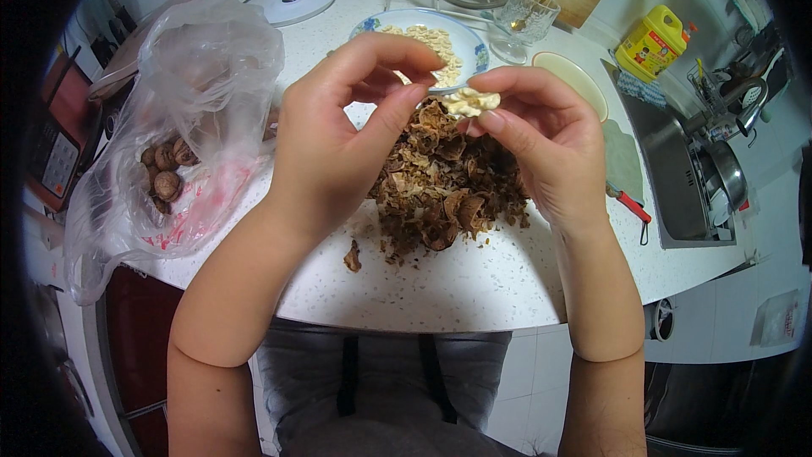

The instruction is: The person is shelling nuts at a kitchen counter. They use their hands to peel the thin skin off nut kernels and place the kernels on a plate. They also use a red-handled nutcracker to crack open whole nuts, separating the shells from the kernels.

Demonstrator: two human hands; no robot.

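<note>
A pale, peeled walnut kernel (472, 102) is pinched between the thumb and fingers of my right hand (539, 117). Just left of it, my left hand (346, 120) curls with thumb and index fingertips close together; whether a small scrap lies between them is not visible. Beneath both hands, a heap of broken brown walnut shells and skins (444, 184) covers part of the speckled white countertop (419, 298). Behind the hands stands a blue-rimmed plate (472, 44) of pale kernel pieces (447, 51), partly hidden by my left hand.
At left, a clear plastic bag (209, 63) holds several whole walnuts (166, 168). A white lid (298, 3), a glass cup (526, 9) and a cream bowl (574, 76) stand farther back. To the right are a red-handled tool (633, 206), a steel sink (672, 171) and a yellow detergent jug (653, 44).
</note>
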